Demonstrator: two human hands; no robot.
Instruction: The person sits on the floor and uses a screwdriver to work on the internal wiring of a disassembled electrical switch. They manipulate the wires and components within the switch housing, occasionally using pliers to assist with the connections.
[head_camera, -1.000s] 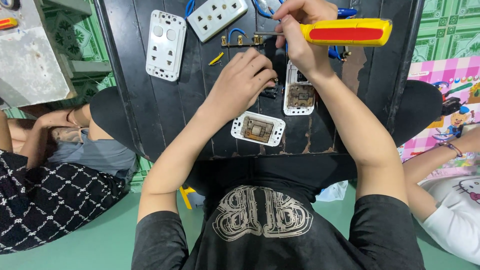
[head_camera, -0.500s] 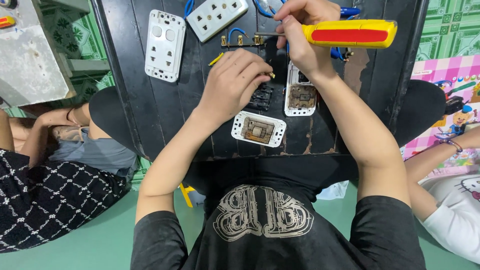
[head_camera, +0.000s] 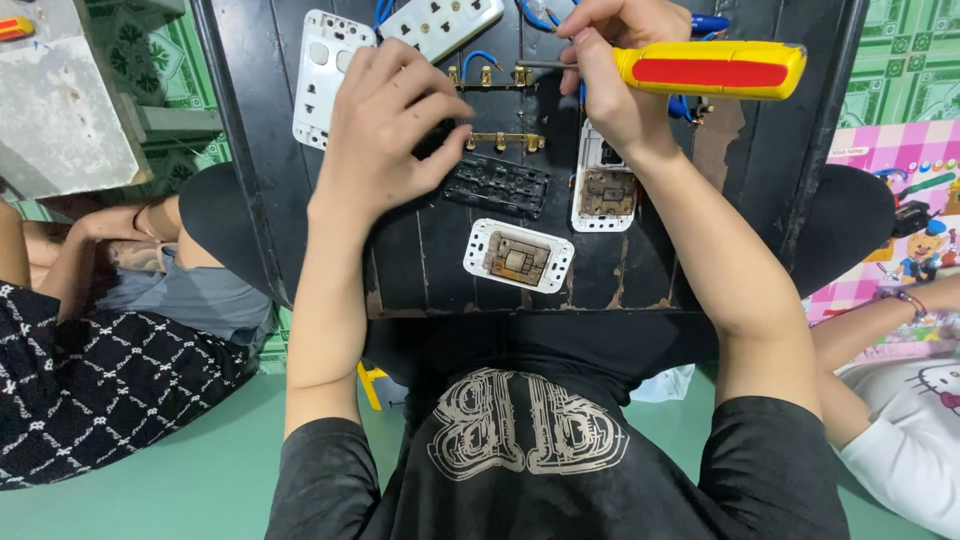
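Since the frame half a second ago, left hand (head_camera: 385, 140) is shifting toward the far left of the dark wooden surface (head_camera: 800, 150), uncovering the black terminal block (head_camera: 497, 184) it was covering. Fingers are now curling together, pinching at the left end of the brass strip (head_camera: 503, 140), probably steadying it. Right hand (head_camera: 610, 75) is clamping the yellow-and-red screwdriver (head_camera: 705, 68), handle lying sideways, shaft pointing left at the upper brass strip (head_camera: 490, 76) near the far edge; tip contact is hidden by the fingers. Screwdriver position is staying nearly unchanged.

White switch module (head_camera: 518, 254) is lying face-down near the near edge, another white module (head_camera: 603, 185) just right of the block. White faceplate (head_camera: 326, 75) and white socket strip (head_camera: 440, 22) are sitting at the far left, blue wires (head_camera: 700, 22) behind.
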